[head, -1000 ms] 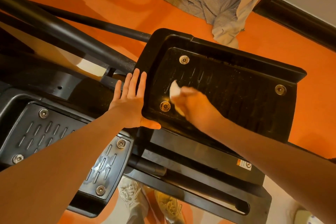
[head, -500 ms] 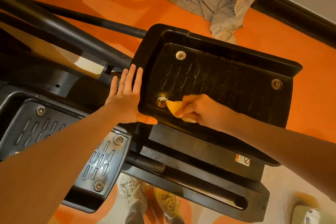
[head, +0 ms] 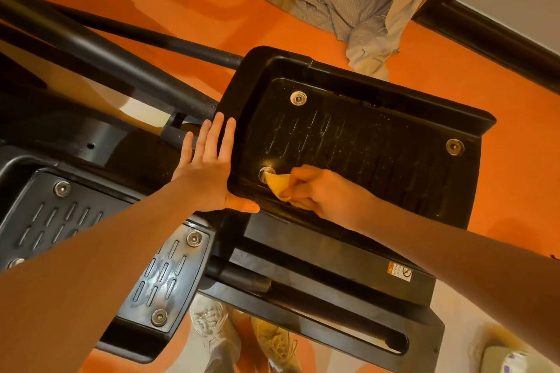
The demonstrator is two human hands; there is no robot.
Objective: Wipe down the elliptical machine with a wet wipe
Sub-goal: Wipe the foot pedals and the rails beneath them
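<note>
While left hand (head: 209, 172) braces pedal (head: 378, 142) open-palmed, right hand (head: 325, 192) fingers pinch wipe (head: 280, 188); warning sticker (head: 400, 272) text illegible.

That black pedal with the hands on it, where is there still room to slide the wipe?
On the right pedal, the ribbed middle lies bare between the top bolt and the far-right bolt. It is crowded at the near-left corner: the right hand pinches the wipe beside a bolt there, and the left hand presses flat on the pedal's outer edge.
</note>
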